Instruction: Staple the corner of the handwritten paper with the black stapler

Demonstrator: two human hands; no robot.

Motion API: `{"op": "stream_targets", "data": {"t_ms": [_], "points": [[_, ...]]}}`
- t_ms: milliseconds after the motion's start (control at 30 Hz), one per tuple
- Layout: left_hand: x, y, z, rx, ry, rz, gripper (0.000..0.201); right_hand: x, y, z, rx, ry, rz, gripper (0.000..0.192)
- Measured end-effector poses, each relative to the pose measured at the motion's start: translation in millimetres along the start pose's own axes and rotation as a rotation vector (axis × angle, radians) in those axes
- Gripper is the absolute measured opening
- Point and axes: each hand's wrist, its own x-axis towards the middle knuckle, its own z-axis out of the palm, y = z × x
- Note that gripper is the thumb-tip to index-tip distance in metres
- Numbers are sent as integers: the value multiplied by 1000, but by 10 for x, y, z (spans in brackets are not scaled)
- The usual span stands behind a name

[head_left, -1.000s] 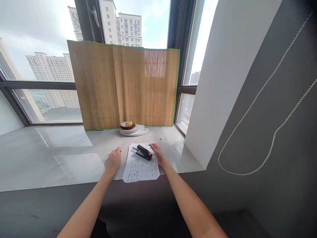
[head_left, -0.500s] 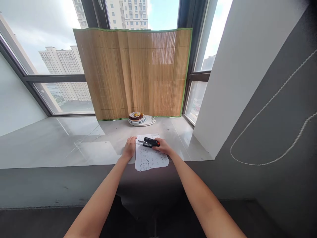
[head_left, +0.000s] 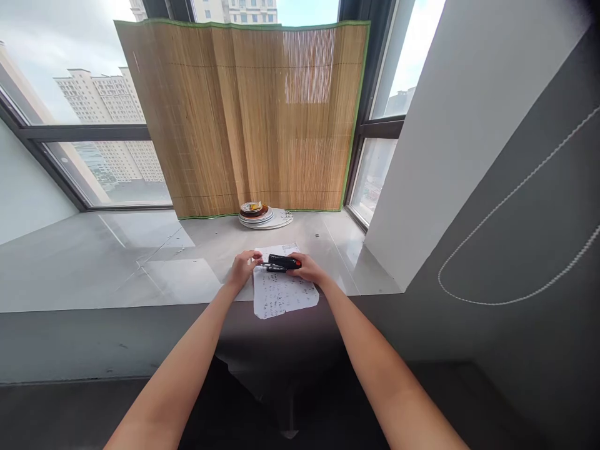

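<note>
A black stapler (head_left: pixel 284 262) with an orange-red end is held over the far part of a printed paper sheet (head_left: pixel 282 292), which lies flat on the pale grey desk (head_left: pixel 117 269) close to its near edge. The right hand (head_left: pixel 307 270) is closed around the stapler from the 3 o'clock side, its grip clamped on the orange-red end, with the fingers wrapped over the body. The left hand (head_left: pixel 244 269) is placed at 9 o'clock of the stapler, at the left edge of the sheet; its fingertips are brought up to the stapler's silver front end and appear to be touching it, though whether that grip is pinched on the metal or merely resting against it cannot be told at this size. The stapler is laid roughly level, its length running from 9 to 3 o'clock between the two hands.

The sheet is covered with small dark print that cannot be read, and its near corners are cut off at an angle. At 12 o'clock of the sheet, well apart from it, a stack of plates (head_left: pixel 262 215) is set on the desk against the foot of a bamboo mat (head_left: pixel 244 119) edged in green, which is stood upright before the window (head_left: pixel 70 94). High-rise buildings are seen through the glass. At 3 o'clock a white wall (head_left: pixel 450 125) is seen, with a beaded cord (head_left: pixel 515 187) hung in a loop beyond it.
</note>
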Motion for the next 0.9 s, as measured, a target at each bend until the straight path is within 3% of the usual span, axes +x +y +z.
{"op": "stream_targets", "data": {"t_ms": [467,733,900], "points": [[3,11,-14,37,-179,60,13,12,33,14,-88,19,21,38],[-28,26,-68,-44,-139,-21,31,22,35,15,-73,25,35,37],[-63,3,-102,-98,-47,-110,39,14,72,13,-8,151,71,38]]}}
